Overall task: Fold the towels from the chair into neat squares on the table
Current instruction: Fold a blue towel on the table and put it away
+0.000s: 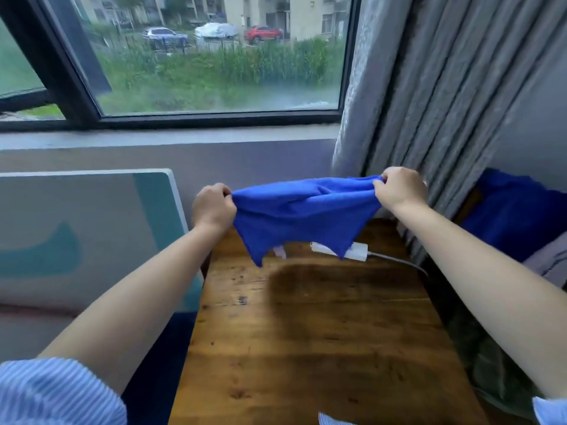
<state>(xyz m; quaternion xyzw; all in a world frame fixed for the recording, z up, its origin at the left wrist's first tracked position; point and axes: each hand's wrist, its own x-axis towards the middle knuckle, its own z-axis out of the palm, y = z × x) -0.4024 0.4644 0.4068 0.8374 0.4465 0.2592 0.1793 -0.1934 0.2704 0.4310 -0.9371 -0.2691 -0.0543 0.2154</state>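
Note:
A blue towel (302, 214) hangs in the air above the far end of the wooden table (322, 332), stretched between both hands. My left hand (213, 207) grips its left top corner and my right hand (399, 188) grips its right top corner. The towel sags in the middle and its lower corners dangle just above the tabletop. More blue towels (515, 216) lie heaped on the chair at the right edge, beside the curtain.
A white power strip (356, 251) with a grey cable lies at the table's far end, partly behind the towel. A grey and teal board (86, 234) leans left of the table. Grey curtains (445, 87) hang at the right, a window behind.

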